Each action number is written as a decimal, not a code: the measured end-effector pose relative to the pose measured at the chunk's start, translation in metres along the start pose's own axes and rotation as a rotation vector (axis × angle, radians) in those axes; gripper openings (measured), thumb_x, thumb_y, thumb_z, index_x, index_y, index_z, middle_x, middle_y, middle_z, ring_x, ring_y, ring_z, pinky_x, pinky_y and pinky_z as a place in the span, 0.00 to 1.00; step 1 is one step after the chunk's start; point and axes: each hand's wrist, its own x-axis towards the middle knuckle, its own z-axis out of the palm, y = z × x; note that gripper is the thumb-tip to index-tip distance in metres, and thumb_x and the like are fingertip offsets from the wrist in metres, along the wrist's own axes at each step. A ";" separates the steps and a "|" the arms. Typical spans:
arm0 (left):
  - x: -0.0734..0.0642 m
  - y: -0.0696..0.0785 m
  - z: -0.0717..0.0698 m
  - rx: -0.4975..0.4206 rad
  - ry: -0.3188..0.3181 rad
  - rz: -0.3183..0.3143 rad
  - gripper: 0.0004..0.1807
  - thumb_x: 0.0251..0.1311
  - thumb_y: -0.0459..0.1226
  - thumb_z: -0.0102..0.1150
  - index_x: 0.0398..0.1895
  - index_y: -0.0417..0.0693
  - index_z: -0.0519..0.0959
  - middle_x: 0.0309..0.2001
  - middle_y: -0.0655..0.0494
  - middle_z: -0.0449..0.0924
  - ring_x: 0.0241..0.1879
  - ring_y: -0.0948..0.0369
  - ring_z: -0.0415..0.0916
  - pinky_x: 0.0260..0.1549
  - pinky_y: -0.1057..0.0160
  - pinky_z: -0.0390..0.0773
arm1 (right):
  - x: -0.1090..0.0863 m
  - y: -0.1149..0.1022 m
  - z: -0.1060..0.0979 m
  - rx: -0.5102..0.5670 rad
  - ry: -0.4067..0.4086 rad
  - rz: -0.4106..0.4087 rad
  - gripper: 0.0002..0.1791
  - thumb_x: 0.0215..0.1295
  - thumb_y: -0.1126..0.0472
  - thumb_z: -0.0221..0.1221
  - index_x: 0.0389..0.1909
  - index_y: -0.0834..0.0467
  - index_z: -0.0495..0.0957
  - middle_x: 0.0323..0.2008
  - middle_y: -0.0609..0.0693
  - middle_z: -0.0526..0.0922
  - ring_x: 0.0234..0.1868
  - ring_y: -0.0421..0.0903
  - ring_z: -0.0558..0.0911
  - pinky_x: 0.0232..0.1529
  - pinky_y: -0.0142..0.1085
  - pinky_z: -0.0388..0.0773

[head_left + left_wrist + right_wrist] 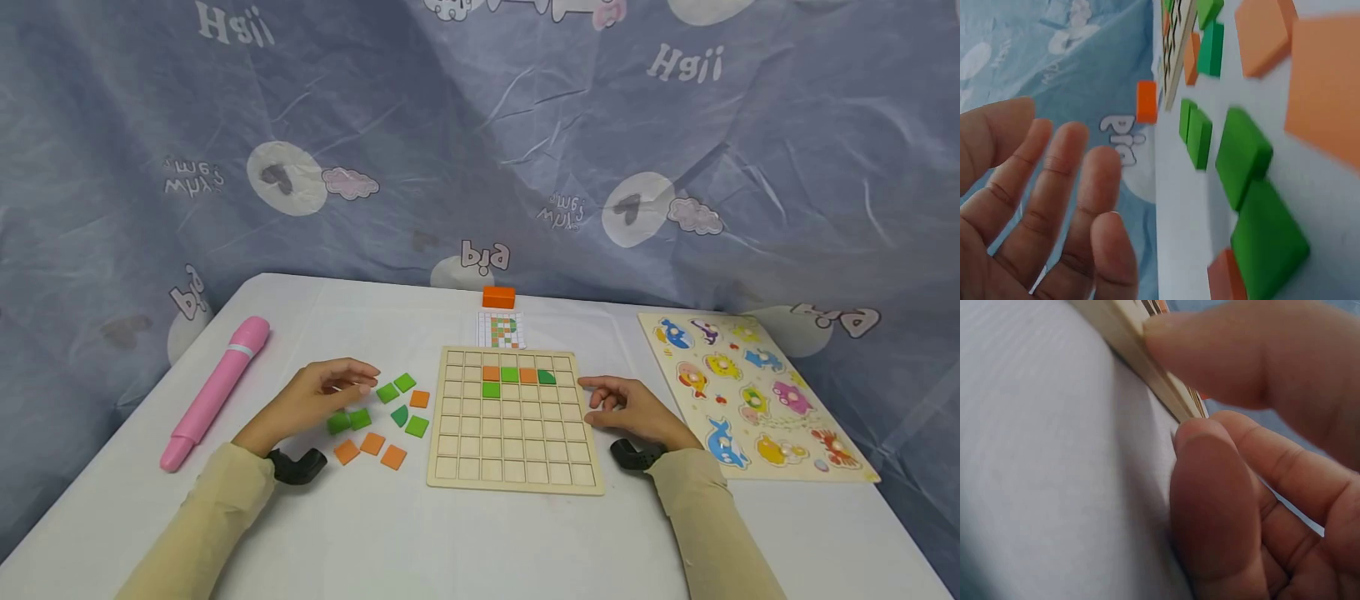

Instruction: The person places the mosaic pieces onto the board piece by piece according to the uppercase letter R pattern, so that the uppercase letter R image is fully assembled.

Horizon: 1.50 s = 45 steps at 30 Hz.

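Observation:
My left hand [324, 392] hovers above loose tiles left of the board, fingers loosely bent and holding nothing. Beneath and beside it lie several green square tiles [1244, 150], orange square tiles [372, 443] and a dark green rounded tile [400, 416]. My right hand [630, 407] rests at the right edge of the wooden grid board [517, 446], a fingertip [1163, 337] touching its rim. Near the board's top, a row holds an orange tile [491, 373], a green tile [509, 374], another orange tile and a dark green rounded one. One green tile [491, 390] sits below.
Behind the board lie a pattern card [501, 331] and an orange block [498, 297]. A pink stick-like object [213, 396] lies at the far left. On the right is a sea-animal puzzle board [757, 400]. A printed cloth hangs behind the white table [337, 533].

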 end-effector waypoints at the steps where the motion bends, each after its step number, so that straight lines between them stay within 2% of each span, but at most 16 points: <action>1: -0.001 -0.002 -0.003 -0.005 -0.001 -0.017 0.17 0.77 0.35 0.63 0.63 0.38 0.83 0.56 0.43 0.88 0.50 0.52 0.84 0.45 0.63 0.84 | 0.000 0.000 0.000 0.002 -0.002 0.001 0.34 0.63 0.73 0.72 0.69 0.78 0.73 0.40 0.58 0.81 0.33 0.39 0.74 0.35 0.28 0.72; 4: -0.002 -0.007 -0.011 -0.004 0.002 -0.051 0.18 0.77 0.35 0.63 0.64 0.37 0.82 0.57 0.40 0.87 0.49 0.50 0.85 0.41 0.62 0.85 | 0.000 -0.001 0.000 0.008 -0.002 0.003 0.34 0.63 0.73 0.72 0.69 0.78 0.73 0.40 0.57 0.81 0.33 0.39 0.74 0.35 0.28 0.72; 10: -0.005 -0.022 -0.024 0.099 0.016 -0.116 0.20 0.76 0.37 0.65 0.65 0.39 0.82 0.56 0.44 0.88 0.49 0.52 0.83 0.44 0.61 0.82 | 0.000 -0.001 0.000 0.004 0.002 -0.001 0.34 0.63 0.73 0.72 0.69 0.78 0.73 0.40 0.57 0.81 0.33 0.39 0.74 0.35 0.28 0.73; 14: -0.008 -0.030 -0.031 0.156 -0.002 -0.177 0.21 0.74 0.38 0.67 0.65 0.40 0.82 0.54 0.45 0.88 0.51 0.51 0.82 0.47 0.58 0.80 | 0.000 -0.001 0.000 0.022 0.001 0.002 0.34 0.63 0.74 0.72 0.69 0.78 0.73 0.40 0.57 0.80 0.33 0.39 0.74 0.35 0.28 0.73; 17: -0.010 -0.033 -0.035 0.178 -0.017 -0.198 0.22 0.71 0.37 0.70 0.65 0.39 0.83 0.54 0.44 0.87 0.51 0.50 0.82 0.48 0.56 0.80 | 0.000 -0.001 0.000 0.032 0.000 0.004 0.34 0.63 0.74 0.71 0.69 0.78 0.72 0.40 0.57 0.80 0.33 0.39 0.74 0.35 0.28 0.73; 22: -0.013 -0.037 -0.037 0.237 -0.022 -0.212 0.20 0.64 0.36 0.76 0.57 0.37 0.86 0.50 0.46 0.87 0.47 0.53 0.81 0.48 0.55 0.79 | -0.001 0.000 0.000 0.032 0.001 -0.007 0.34 0.63 0.74 0.71 0.68 0.78 0.72 0.40 0.56 0.80 0.33 0.39 0.74 0.35 0.28 0.73; 27: -0.013 -0.041 -0.038 0.283 -0.012 -0.212 0.16 0.59 0.36 0.79 0.49 0.40 0.88 0.44 0.51 0.86 0.43 0.57 0.79 0.44 0.60 0.79 | -0.001 0.001 0.000 0.029 0.002 -0.015 0.33 0.63 0.74 0.71 0.68 0.78 0.72 0.40 0.56 0.80 0.33 0.39 0.74 0.34 0.28 0.73; 31: -0.012 -0.042 -0.037 0.293 -0.008 -0.215 0.16 0.57 0.36 0.80 0.48 0.41 0.89 0.43 0.52 0.86 0.42 0.58 0.78 0.42 0.62 0.78 | 0.000 0.001 0.000 0.025 0.001 -0.016 0.33 0.63 0.74 0.71 0.68 0.78 0.72 0.40 0.57 0.80 0.33 0.39 0.74 0.35 0.27 0.73; 41: -0.012 -0.043 -0.035 0.311 -0.002 -0.211 0.15 0.57 0.35 0.80 0.47 0.41 0.90 0.43 0.51 0.86 0.44 0.55 0.80 0.44 0.56 0.79 | 0.001 0.002 0.000 0.036 -0.001 0.006 0.35 0.62 0.74 0.72 0.69 0.78 0.73 0.40 0.57 0.80 0.33 0.40 0.74 0.35 0.28 0.73; 45: -0.012 -0.044 -0.035 0.316 0.001 -0.206 0.14 0.58 0.35 0.79 0.47 0.41 0.89 0.43 0.52 0.86 0.44 0.56 0.79 0.43 0.57 0.79 | 0.000 0.002 0.000 0.042 -0.001 0.012 0.35 0.62 0.74 0.72 0.69 0.78 0.73 0.40 0.57 0.80 0.33 0.40 0.74 0.35 0.28 0.73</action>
